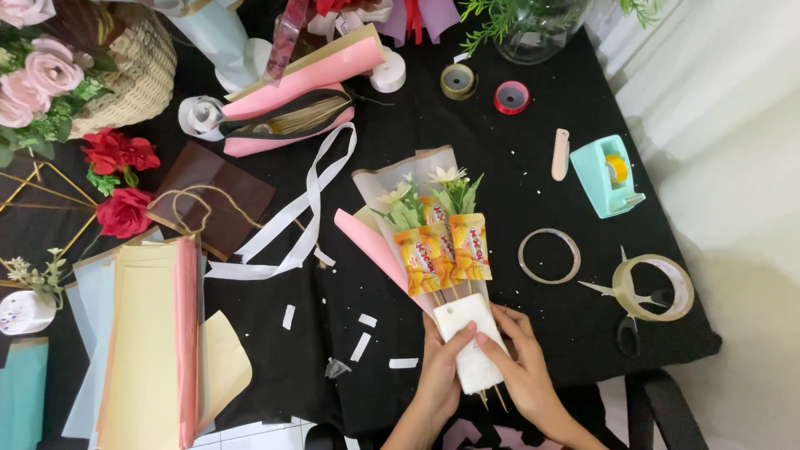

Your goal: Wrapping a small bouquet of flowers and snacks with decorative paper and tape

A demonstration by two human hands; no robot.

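Both hands are down at the near edge of the desk [533, 108], closed around a white foam block [469, 340] that sits at the base of a little snack bouquet [433, 237]. The left hand [442, 371] cups the block from the left with its fingers curled onto the front, and the right hand [525, 367] wraps it from the right with the fingertips resting across the middle, so neither hand is open or free. The block's long axis runs straight away from the person, in line with the thin wooden sticks [492, 398] poking out just below it, between the two wrists. The bouquet itself lies directly ahead of the hands, with orange snack packets [442, 254] just past the block, then small white flowers [425, 187] and pink wrapping paper [375, 246] fanning out further on. Both hands look about equally close to it, one on each side. Off to the right of the hands there's a pair of scissors [625, 308] lying across a tape roll [658, 287], and a mint tape dispenser [610, 175] further out. To the left sit white ribbon [292, 225] and a stack of paper sheets [150, 333].
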